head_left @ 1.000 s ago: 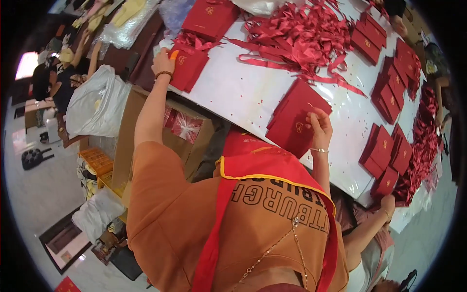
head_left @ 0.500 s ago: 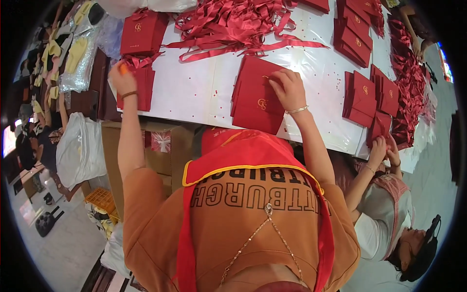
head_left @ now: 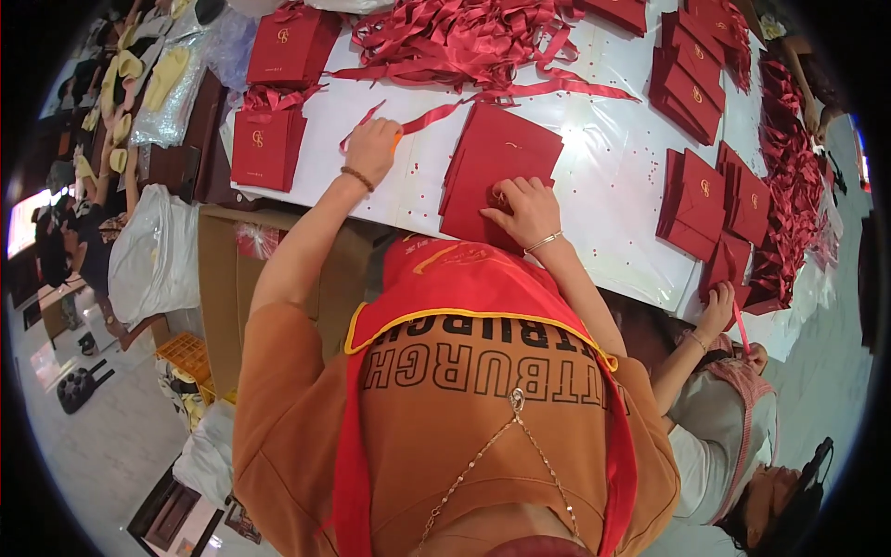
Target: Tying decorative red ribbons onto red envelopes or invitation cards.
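Pressing down with right hand (head_left: 524, 209), fingers spread flat on stack of red folders (head_left: 501, 162) at worktop (head_left: 594, 186) near edge; left hand (head_left: 371, 148) curled, pinching red ribbon (head_left: 367, 119) left of stack.

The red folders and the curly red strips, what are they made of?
The red folders under the right hand look like stiff matte card: flat, sharp-edged. The red strips look like satin ribbon: shiny, limp, tangled. The left hand touches one.
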`<act>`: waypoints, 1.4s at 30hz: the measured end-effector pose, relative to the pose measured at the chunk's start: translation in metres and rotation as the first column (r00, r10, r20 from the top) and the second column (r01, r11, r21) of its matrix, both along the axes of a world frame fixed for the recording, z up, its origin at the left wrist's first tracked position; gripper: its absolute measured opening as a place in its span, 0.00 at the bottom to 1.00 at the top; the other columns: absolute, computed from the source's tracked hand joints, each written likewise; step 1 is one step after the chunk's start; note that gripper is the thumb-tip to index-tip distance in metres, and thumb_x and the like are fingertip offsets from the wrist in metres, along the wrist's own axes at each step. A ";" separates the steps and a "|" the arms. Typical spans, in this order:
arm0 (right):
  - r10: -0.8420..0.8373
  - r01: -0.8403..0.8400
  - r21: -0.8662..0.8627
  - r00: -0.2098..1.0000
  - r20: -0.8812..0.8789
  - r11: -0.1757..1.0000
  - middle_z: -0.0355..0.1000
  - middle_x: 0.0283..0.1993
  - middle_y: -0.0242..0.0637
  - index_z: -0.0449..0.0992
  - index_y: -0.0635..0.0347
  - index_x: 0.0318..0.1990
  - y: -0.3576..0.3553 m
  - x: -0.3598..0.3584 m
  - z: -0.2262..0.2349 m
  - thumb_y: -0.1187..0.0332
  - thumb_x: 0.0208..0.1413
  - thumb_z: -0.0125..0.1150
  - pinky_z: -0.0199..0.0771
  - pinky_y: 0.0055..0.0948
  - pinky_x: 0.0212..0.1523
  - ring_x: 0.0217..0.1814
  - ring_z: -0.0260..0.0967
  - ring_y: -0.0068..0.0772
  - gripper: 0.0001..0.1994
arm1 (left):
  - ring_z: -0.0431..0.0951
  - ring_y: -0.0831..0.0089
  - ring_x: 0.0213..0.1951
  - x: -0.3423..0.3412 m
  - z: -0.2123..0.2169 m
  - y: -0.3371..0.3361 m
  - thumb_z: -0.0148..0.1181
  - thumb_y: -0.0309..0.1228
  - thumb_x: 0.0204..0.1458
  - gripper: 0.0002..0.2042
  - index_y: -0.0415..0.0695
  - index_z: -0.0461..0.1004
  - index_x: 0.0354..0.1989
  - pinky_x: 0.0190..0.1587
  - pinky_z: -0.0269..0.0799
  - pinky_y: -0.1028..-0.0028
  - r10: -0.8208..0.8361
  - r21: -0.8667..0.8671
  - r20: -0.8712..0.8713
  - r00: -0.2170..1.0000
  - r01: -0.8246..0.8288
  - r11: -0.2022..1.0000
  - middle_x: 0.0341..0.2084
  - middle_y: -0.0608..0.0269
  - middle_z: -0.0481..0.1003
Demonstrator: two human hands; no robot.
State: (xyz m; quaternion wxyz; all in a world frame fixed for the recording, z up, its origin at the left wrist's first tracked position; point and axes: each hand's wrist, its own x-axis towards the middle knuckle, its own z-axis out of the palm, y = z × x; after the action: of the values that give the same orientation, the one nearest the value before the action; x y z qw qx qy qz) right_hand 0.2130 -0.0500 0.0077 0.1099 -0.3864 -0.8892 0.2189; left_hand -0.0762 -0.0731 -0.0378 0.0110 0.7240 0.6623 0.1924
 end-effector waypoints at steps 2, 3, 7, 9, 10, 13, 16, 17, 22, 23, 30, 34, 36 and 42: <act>0.013 -0.013 0.020 1.000 -0.017 1.000 0.66 0.27 0.31 0.70 0.51 0.32 -0.002 0.002 -0.002 0.58 0.36 0.64 0.61 0.33 0.32 0.33 0.61 0.35 0.15 | 0.69 0.63 0.31 -0.010 0.001 -0.024 0.49 0.25 0.43 0.04 0.45 0.67 0.28 0.33 0.61 0.67 0.002 -0.023 -0.003 1.000 -0.002 1.000 0.24 0.62 0.69; 0.017 -0.016 0.043 0.999 -0.031 0.999 0.66 0.27 0.31 0.70 0.51 0.31 -0.003 0.003 -0.002 0.59 0.36 0.64 0.60 0.33 0.32 0.33 0.62 0.34 0.14 | 0.69 0.63 0.31 -0.015 0.001 -0.035 0.49 0.25 0.43 0.04 0.45 0.68 0.29 0.32 0.61 0.67 -0.005 -0.042 -0.001 1.000 0.005 0.999 0.24 0.62 0.69; 0.031 -0.029 0.039 0.999 -0.040 0.999 0.67 0.26 0.31 0.71 0.53 0.30 -0.002 0.003 0.002 0.61 0.39 0.63 0.62 0.32 0.32 0.32 0.62 0.35 0.11 | 0.71 0.59 0.30 -0.008 0.029 -0.052 0.53 0.29 0.44 0.06 0.42 0.70 0.30 0.33 0.64 0.64 0.108 -0.221 0.099 0.989 -0.084 0.972 0.26 0.57 0.71; -0.027 0.019 -0.047 0.983 -0.180 0.999 0.66 0.26 0.31 0.71 0.53 0.29 0.003 0.003 -0.002 0.63 0.37 0.63 0.61 0.34 0.33 0.33 0.62 0.35 0.11 | 0.71 0.59 0.30 -0.002 0.037 -0.043 0.54 0.30 0.44 0.07 0.42 0.71 0.31 0.32 0.64 0.65 0.141 -0.147 0.153 0.978 -0.118 0.982 0.26 0.57 0.71; -0.026 0.018 -0.041 0.977 -0.213 0.999 0.67 0.29 0.32 0.72 0.54 0.29 0.007 0.003 0.002 0.64 0.37 0.63 0.61 0.36 0.33 0.35 0.62 0.37 0.10 | 0.72 0.59 0.29 0.002 0.036 -0.038 0.55 0.32 0.44 0.08 0.43 0.72 0.31 0.32 0.65 0.65 0.168 -0.073 0.206 0.964 -0.156 0.985 0.26 0.57 0.72; -0.040 0.082 0.173 0.971 -0.234 0.982 0.66 0.33 0.33 0.72 0.53 0.31 0.018 0.001 0.004 0.65 0.37 0.63 0.62 0.36 0.33 0.37 0.62 0.38 0.10 | 0.71 0.63 0.33 0.030 0.019 -0.006 0.54 0.34 0.45 0.07 0.49 0.72 0.32 0.31 0.64 0.63 0.094 0.030 0.088 0.992 -0.097 0.995 0.26 0.62 0.70; -0.034 0.079 0.219 0.979 -0.203 0.973 0.66 0.38 0.34 0.72 0.54 0.35 0.023 0.000 0.006 0.66 0.37 0.62 0.63 0.36 0.37 0.41 0.61 0.40 0.14 | 0.70 0.65 0.35 0.060 0.000 0.016 0.52 0.36 0.45 0.07 0.51 0.71 0.32 0.34 0.61 0.61 0.141 -0.058 0.046 0.989 -0.138 0.989 0.29 0.65 0.68; -0.045 0.087 0.207 0.979 -0.199 0.974 0.66 0.39 0.35 0.72 0.55 0.37 0.025 0.001 0.004 0.66 0.37 0.62 0.63 0.36 0.38 0.42 0.61 0.40 0.15 | 0.70 0.65 0.36 0.063 -0.002 0.020 0.52 0.36 0.46 0.06 0.51 0.71 0.31 0.35 0.61 0.61 0.162 -0.094 0.073 0.984 -0.155 0.983 0.30 0.65 0.68; 0.003 0.063 0.209 0.954 -0.301 0.976 0.66 0.38 0.38 0.72 0.59 0.36 0.034 0.001 -0.005 0.73 0.39 0.59 0.64 0.35 0.36 0.39 0.61 0.43 0.12 | 0.70 0.65 0.31 0.047 -0.010 0.027 0.55 0.34 0.45 0.05 0.51 0.70 0.30 0.31 0.62 0.64 0.120 0.067 0.021 0.993 -0.121 0.990 0.26 0.64 0.70; -0.016 0.079 0.206 0.956 -0.292 0.975 0.66 0.38 0.38 0.72 0.59 0.36 0.034 0.001 -0.002 0.73 0.39 0.59 0.64 0.35 0.36 0.39 0.61 0.43 0.12 | 0.70 0.64 0.28 0.043 -0.003 0.029 0.54 0.33 0.46 0.04 0.49 0.69 0.30 0.28 0.63 0.66 0.131 0.108 0.012 0.991 -0.132 0.985 0.25 0.63 0.70; -0.098 0.137 0.241 0.981 -0.167 0.961 0.64 0.39 0.32 0.71 0.54 0.38 0.017 -0.004 0.011 0.67 0.37 0.62 0.59 0.35 0.37 0.41 0.60 0.36 0.16 | 0.65 0.85 0.17 0.049 0.041 0.011 0.55 0.29 0.48 0.06 0.41 0.69 0.32 0.19 0.60 0.83 0.496 -0.493 0.793 0.354 -0.104 0.864 0.17 0.68 0.70; -0.110 0.131 0.215 0.988 -0.106 0.968 0.64 0.40 0.32 0.71 0.53 0.39 0.016 -0.006 0.002 0.66 0.36 0.63 0.58 0.35 0.38 0.42 0.60 0.36 0.18 | 0.67 0.84 0.20 0.054 0.040 0.003 0.52 0.26 0.49 0.07 0.35 0.71 0.33 0.21 0.62 0.84 0.557 -0.554 0.830 0.023 0.146 0.820 0.20 0.67 0.70; -0.072 0.089 0.204 0.993 -0.090 0.975 0.64 0.39 0.32 0.71 0.53 0.39 0.015 -0.008 0.000 0.65 0.35 0.63 0.58 0.35 0.38 0.41 0.59 0.36 0.18 | 0.68 0.84 0.22 0.067 0.049 -0.003 0.51 0.25 0.50 0.07 0.35 0.71 0.35 0.23 0.64 0.84 0.527 -0.519 0.849 0.037 0.244 0.819 0.21 0.67 0.70; -0.044 0.082 0.256 0.987 -0.152 0.963 0.63 0.35 0.33 0.70 0.54 0.35 0.007 -0.019 0.014 0.66 0.33 0.64 0.58 0.34 0.37 0.38 0.59 0.37 0.16 | 0.69 0.83 0.24 0.100 0.064 -0.017 0.53 0.21 0.47 0.09 0.38 0.71 0.38 0.27 0.66 0.85 0.378 -0.450 0.876 0.299 0.230 0.863 0.26 0.65 0.71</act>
State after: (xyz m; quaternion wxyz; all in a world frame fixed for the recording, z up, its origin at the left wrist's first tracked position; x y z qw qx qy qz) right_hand 0.1944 -0.0432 0.0212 0.2310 -0.3798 -0.8872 0.1237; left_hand 0.0243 -0.0905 0.0257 0.5763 0.4047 0.5839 0.4040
